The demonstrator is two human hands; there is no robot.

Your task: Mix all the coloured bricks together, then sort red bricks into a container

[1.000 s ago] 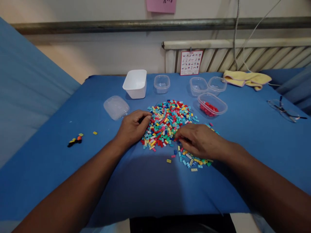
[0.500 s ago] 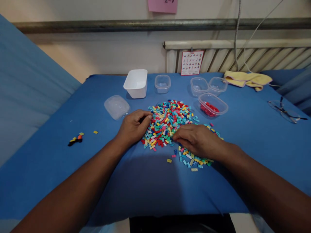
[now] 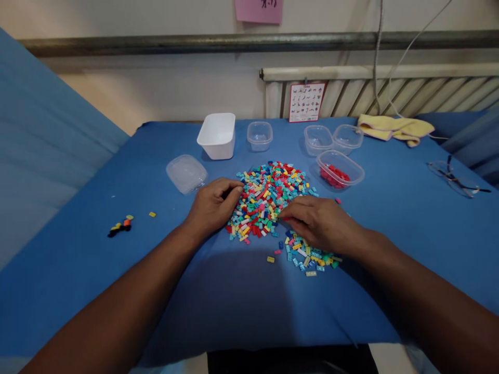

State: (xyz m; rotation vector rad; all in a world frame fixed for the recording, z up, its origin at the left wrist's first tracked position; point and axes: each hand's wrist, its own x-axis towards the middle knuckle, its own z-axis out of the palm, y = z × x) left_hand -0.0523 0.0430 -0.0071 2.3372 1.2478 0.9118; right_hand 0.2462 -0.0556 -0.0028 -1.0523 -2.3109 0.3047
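Observation:
A heap of small toy building bricks [image 3: 259, 200] in many colours lies on the blue cloth. Against its left edge rests my left hand [image 3: 214, 205], fingers curled and thumb close to the forefinger; whatever is between the tips is hidden. My right hand [image 3: 322, 223] is at the heap's lower right side, its fingers pinched, with a bit of red brick [image 3: 286, 218] showing at the tips. Below this hand spreads a smaller group of loose bricks [image 3: 307, 254], partly covered by it. A clear tub [image 3: 354, 174] holding red bricks [image 3: 334, 176] stands beyond my right hand.
Toward the back stand a white bin [image 3: 216, 136] and clear tubs [image 3: 260, 136]. A clear lid [image 3: 187, 174] lies left of the heap. Farther left are black, orange and yellow pieces [image 3: 120, 226]. Glasses [image 3: 458, 179] and a yellow cloth [image 3: 393, 127] are at the right.
My right hand has shifted slightly up, and a bit of red now shows at its fingertips. The left hand stays at the heap's edge. The view has tilted a little.

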